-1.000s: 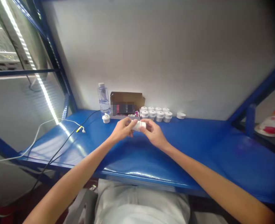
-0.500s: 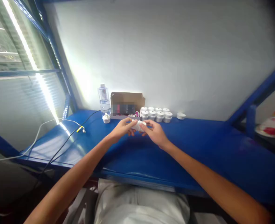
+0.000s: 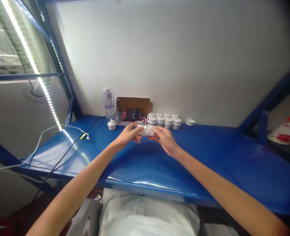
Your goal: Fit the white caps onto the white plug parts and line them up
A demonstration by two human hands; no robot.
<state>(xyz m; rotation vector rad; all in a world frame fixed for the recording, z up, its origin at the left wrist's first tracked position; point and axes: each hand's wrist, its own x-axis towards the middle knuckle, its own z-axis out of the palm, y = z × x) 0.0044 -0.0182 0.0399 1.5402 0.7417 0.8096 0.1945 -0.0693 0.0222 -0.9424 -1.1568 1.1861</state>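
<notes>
Between both hands a small white jar (image 3: 147,130) lies on its side in the air, above the blue tabletop (image 3: 145,164). The fingers of my left hand (image 3: 130,133) are closed around its left end. My right hand (image 3: 163,137) grips the right end, thumb and fingers pressed on it. A seam runs round the jar between the hands. Just behind stand several similar white lidded jars (image 3: 168,121) in two rows. Farther right sits a shallow white cap-like piece (image 3: 190,122).
At the back left stand a clear bottle (image 3: 110,105) and a white jar with a knobbed top (image 3: 112,125). An open cardboard box (image 3: 135,100) holds a phone-like device (image 3: 134,114). Cables (image 3: 72,144) cross the table's left side. A red-and-white container (image 3: 286,129) is at far right.
The jar has turned slightly in my hands, and more of its white side and seam shows. My right fingers have shifted over its right end. The other things stay in place.
</notes>
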